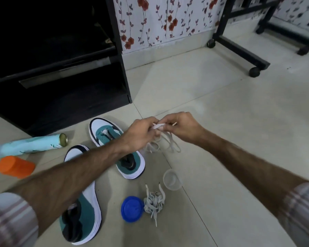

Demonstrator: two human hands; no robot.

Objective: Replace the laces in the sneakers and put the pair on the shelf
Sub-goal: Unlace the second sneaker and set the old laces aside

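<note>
Two teal-and-white sneakers lie on the tiled floor: one sneaker (107,134) farther off, the other sneaker (89,202) nearer, partly under my left forearm. My left hand (141,132) and my right hand (180,129) meet above the floor and together pinch a pale lace (168,143), whose loops hang down between them. A thin stick tip pokes out of my right hand. A second bundled lace (154,202) lies on the floor near me. The black shelf unit (61,82) stands at the back left.
A light-blue spray can (29,145) and an orange container (15,167) lie left of the shoes. A blue lid (132,209) and a clear plastic cup (172,179) sit by the bundled lace. A black wheeled frame (243,50) stands at the back right by the floral wall.
</note>
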